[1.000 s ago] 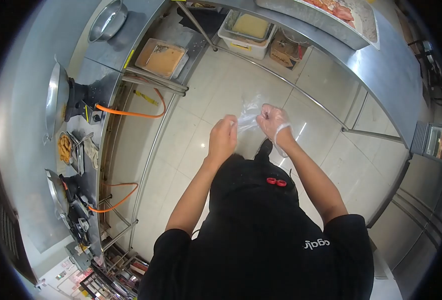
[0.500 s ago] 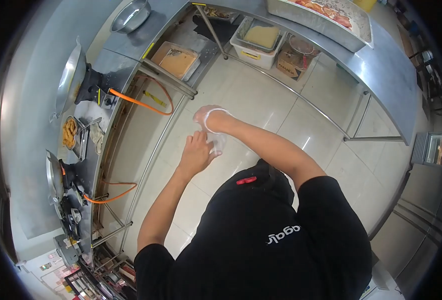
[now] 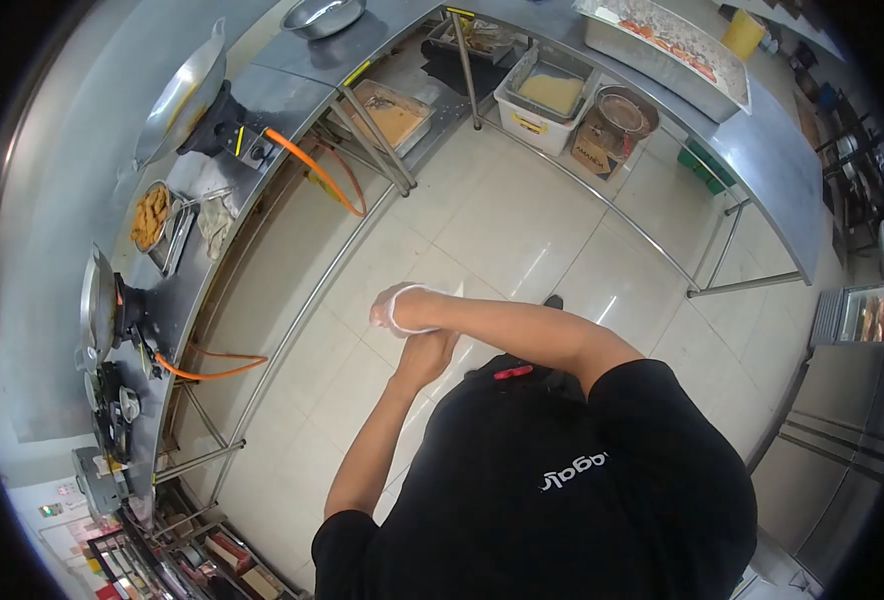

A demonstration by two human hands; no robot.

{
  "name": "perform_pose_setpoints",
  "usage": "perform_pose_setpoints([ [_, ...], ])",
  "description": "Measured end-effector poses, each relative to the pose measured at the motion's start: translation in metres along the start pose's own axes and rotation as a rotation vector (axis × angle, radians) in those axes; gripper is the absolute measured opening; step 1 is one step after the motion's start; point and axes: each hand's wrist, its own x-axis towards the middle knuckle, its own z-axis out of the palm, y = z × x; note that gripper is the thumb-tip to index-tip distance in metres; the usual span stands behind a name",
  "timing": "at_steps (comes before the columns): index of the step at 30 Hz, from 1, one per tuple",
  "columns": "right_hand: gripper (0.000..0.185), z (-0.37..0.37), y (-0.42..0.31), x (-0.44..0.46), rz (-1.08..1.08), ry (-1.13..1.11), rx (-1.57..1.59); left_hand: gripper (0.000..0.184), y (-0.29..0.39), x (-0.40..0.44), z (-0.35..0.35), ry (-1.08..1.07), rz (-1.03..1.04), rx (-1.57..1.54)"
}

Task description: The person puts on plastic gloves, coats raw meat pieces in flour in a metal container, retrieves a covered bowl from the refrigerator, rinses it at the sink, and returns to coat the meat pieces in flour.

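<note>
My right hand (image 3: 386,310) wears a clear plastic glove (image 3: 400,318), whose whitish cuff rings the wrist. Its fingers point away and down, mostly out of sight, so their pose cannot be made out. Just under that wrist, my left hand (image 3: 428,356) is closed with bent knuckles against the glove's lower part; its fingertips are hidden behind the right forearm. Both hands are held together in the air above the tiled floor (image 3: 332,390), in front of my black shirt.
Woks (image 3: 187,100) on burners and a tray of fried food (image 3: 150,215) line the left counter, with an orange hose (image 3: 312,170) hanging below. A large metal tray (image 3: 662,75) stands on the far table. Underneath are a white tub (image 3: 532,130) and a cardboard box (image 3: 597,148).
My view has shifted, and both hands sit lower and closer to my body. My left hand has moved in under the right wrist, and its fingers have gone out of sight.
</note>
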Motion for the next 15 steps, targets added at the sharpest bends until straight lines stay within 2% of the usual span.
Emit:
perform_pose_setpoints([
  [3, 0.025, 0.006, -0.029, 0.008, 0.065, 0.18, -0.034, 0.025, -0.092, -0.001, 0.045, 0.157, -0.077, -0.44],
  [6, 0.03, -0.016, -0.035, -0.013, 0.179, 0.411, 0.005, 0.034, -0.091, 0.009, 0.018, 0.452, -0.489, -1.212],
  [7, 0.032, -0.018, -0.027, -0.023, 0.211, 0.456, 0.074, 0.038, -0.095, 0.008, 0.015, 0.524, -0.462, -1.191],
  [9, 0.032, -0.012, -0.014, -0.032, 0.308, 0.254, -0.023, 0.047, -0.096, 0.008, 0.016, 0.684, -0.407, -1.142],
  [11, 0.028, 0.004, -0.007, -0.044, 0.248, 0.371, -0.033, 0.054, -0.08, 0.014, 0.005, 0.716, -0.395, -1.021],
  [13, 0.023, 0.012, 0.002, -0.025, 0.263, 0.539, 0.097, 0.049, -0.039, 0.02, -0.021, 0.85, -0.494, -0.982],
  [15, 0.02, -0.002, -0.008, -0.025, 0.215, 0.654, 0.099, 0.046, -0.038, 0.027, -0.031, 1.022, -0.371, -1.483],
])
